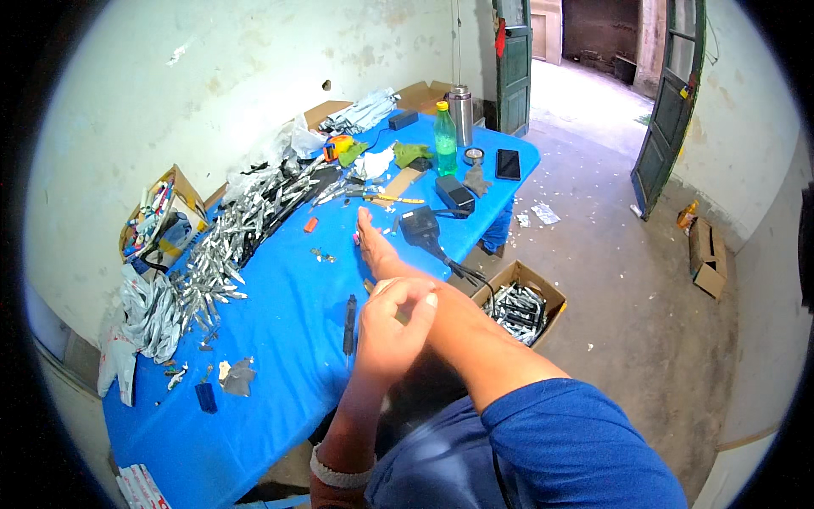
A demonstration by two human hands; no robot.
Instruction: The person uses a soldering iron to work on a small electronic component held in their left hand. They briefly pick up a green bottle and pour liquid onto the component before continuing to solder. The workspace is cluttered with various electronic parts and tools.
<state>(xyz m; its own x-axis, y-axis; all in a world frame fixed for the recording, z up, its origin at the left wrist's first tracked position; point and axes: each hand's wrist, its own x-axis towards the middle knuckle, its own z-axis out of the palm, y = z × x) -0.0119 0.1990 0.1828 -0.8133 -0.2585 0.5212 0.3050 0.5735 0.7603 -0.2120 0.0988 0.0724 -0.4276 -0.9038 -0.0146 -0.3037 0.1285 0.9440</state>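
Note:
My left hand (392,327) lies across my right forearm near the wrist, its fingers curled and the thumb bent against the skin. Past it, my right hand (374,242) stretches out edge-on over the blue-covered table (280,356), fingers straight and holding nothing visible. Beside my left hand lies a slim black pen-like tool (349,324). A dark flat device with a thick cable (419,227) is right of my right hand. A small orange-red piece (311,225) and some tiny scraps (322,255) lie to its left.
Silver strips (216,263) pile along the table's back, near a carton of coloured pens (174,191). A green bottle (445,140), steel flask (461,114) and phone (507,165) stand or lie at the far end. A filled carton (543,295) is below the right edge.

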